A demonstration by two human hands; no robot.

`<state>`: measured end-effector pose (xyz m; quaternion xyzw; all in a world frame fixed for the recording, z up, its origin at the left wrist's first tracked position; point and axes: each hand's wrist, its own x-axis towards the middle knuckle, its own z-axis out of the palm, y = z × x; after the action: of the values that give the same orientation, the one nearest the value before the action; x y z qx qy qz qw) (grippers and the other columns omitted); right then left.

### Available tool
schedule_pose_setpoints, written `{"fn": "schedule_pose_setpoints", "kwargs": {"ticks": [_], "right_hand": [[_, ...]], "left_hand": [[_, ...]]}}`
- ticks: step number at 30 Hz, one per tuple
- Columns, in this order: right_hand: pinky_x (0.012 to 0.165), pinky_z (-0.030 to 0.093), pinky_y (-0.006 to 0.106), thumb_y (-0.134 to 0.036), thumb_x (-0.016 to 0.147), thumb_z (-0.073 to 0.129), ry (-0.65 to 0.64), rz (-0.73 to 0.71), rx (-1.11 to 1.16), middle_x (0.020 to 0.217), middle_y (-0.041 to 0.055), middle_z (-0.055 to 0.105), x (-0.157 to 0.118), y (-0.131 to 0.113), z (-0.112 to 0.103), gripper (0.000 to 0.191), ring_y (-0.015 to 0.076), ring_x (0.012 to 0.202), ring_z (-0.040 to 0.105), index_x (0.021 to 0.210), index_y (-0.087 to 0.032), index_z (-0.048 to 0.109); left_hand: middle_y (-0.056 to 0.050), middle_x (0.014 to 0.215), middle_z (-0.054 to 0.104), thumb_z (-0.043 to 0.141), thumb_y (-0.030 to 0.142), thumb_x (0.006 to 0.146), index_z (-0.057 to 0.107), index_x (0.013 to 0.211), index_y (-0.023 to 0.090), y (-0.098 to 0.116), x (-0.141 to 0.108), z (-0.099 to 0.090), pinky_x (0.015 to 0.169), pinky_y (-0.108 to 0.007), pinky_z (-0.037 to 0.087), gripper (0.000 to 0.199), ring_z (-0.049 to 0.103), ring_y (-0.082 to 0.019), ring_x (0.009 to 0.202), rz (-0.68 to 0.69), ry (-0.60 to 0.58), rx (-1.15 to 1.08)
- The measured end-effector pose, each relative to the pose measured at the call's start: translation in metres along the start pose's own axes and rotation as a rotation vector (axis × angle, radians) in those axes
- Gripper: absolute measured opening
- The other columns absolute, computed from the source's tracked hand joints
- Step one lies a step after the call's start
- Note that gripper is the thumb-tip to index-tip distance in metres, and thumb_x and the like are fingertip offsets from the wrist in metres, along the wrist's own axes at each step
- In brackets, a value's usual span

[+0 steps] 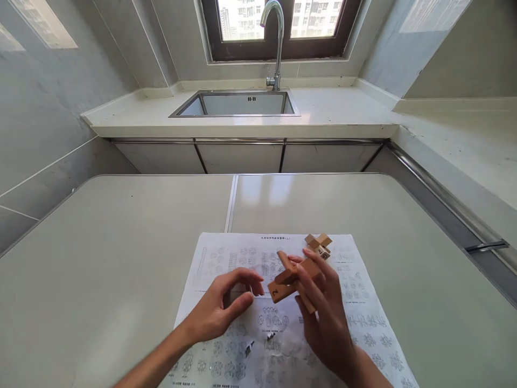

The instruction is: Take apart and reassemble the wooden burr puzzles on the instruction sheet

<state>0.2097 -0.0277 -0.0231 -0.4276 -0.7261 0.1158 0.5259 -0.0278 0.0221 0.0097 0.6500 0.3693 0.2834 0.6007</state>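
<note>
Wooden puzzle pieces, crossed and fitted together (283,291), are in the grip of my right hand (329,312), above a printed sheet (218,355). One piece shows a dark number on its end. To the left, my left hand (222,304) has its fingers curved and apart, with nothing between them, a short gap from the wooden pieces. Behind my right hand, a smaller group of crossed wooden pieces (319,241) lies on the sheet's upper right part, with dark marks on one block.
The sheet has diagrams and two small torn spots, and lies on a pale table (121,258) with a seam. Beyond it are a white counter (339,105), a sink (242,103), a faucet (279,48) and a window.
</note>
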Motion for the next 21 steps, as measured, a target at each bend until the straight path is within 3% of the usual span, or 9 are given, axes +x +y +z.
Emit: {"fn": "schedule_pose_setpoints", "kwargs": {"ticks": [3, 6, 8, 11, 14, 18, 21], "right_hand": [[0.111, 0.056, 0.059, 0.004, 0.101, 0.042, -0.092, -0.034, 0.099, 0.165, 0.0164, 0.027, -0.007, -0.003, 0.007, 0.075, 0.0345, 0.147, 0.049, 0.166, -0.031, 0.030], [0.113, 0.055, 0.057, 0.004, 0.102, 0.042, -0.163, -0.034, 0.153, 0.167, 0.0152, 0.026, -0.010, -0.002, 0.010, 0.074, 0.0335, 0.151, 0.045, 0.166, -0.032, 0.029], [0.115, 0.054, 0.057, 0.003, 0.103, 0.042, -0.194, -0.020, 0.170, 0.169, 0.0154, 0.025, -0.010, -0.001, 0.011, 0.073, 0.0338, 0.154, 0.040, 0.166, -0.031, 0.029], [0.117, 0.050, 0.058, 0.000, 0.105, 0.046, -0.206, 0.010, 0.123, 0.170, 0.0170, 0.029, -0.008, 0.000, 0.012, 0.069, 0.0338, 0.157, 0.035, 0.166, -0.028, 0.031], [0.114, 0.054, 0.056, -0.005, 0.106, 0.049, -0.178, 0.029, 0.053, 0.165, 0.0182, 0.041, -0.006, 0.002, 0.013, 0.066, 0.0327, 0.153, 0.043, 0.166, -0.028, 0.032], [0.103, 0.063, 0.049, -0.009, 0.107, 0.051, -0.104, 0.021, -0.005, 0.143, 0.0154, 0.067, -0.002, 0.002, 0.015, 0.064, 0.0289, 0.136, 0.064, 0.165, -0.030, 0.034], [0.097, 0.065, 0.047, -0.014, 0.108, 0.052, -0.069, 0.046, -0.050, 0.134, 0.0145, 0.073, -0.002, 0.003, 0.015, 0.066, 0.0284, 0.126, 0.070, 0.167, -0.027, 0.028]], "left_hand": [[-0.006, 0.091, 0.070, 0.057, 0.057, 0.100, 0.073, 0.105, 0.021, 0.002, 0.000, 0.002, 0.075, -0.031, 0.044, 0.039, 0.060, -0.022, 0.082, 0.045, -0.082, 0.132], [0.000, 0.072, 0.055, 0.060, 0.056, 0.098, 0.066, 0.086, 0.019, -0.001, 0.000, 0.004, 0.061, -0.027, 0.033, 0.040, 0.044, -0.015, 0.065, 0.028, -0.139, 0.160], [0.003, 0.066, 0.045, 0.063, 0.054, 0.096, 0.060, 0.082, 0.019, -0.003, 0.000, 0.004, 0.056, -0.026, 0.027, 0.038, 0.037, -0.013, 0.059, 0.000, -0.138, 0.148], [0.004, 0.067, 0.042, 0.062, 0.051, 0.097, 0.056, 0.082, 0.019, -0.002, 0.000, 0.005, 0.053, -0.026, 0.025, 0.036, 0.033, -0.011, 0.057, -0.028, -0.100, 0.139], [0.004, 0.068, 0.043, 0.061, 0.050, 0.098, 0.057, 0.082, 0.020, 0.001, 0.000, 0.005, 0.051, -0.025, 0.024, 0.034, 0.032, -0.010, 0.055, -0.034, -0.050, 0.142], [0.006, 0.062, 0.043, 0.063, 0.047, 0.098, 0.056, 0.081, 0.020, 0.001, -0.001, 0.005, 0.049, -0.023, 0.025, 0.032, 0.032, -0.009, 0.051, -0.054, -0.019, 0.157], [0.006, 0.060, 0.043, 0.065, 0.045, 0.097, 0.057, 0.081, 0.020, 0.000, -0.001, 0.005, 0.048, -0.023, 0.025, 0.031, 0.033, -0.009, 0.051, -0.073, -0.024, 0.171]]}}
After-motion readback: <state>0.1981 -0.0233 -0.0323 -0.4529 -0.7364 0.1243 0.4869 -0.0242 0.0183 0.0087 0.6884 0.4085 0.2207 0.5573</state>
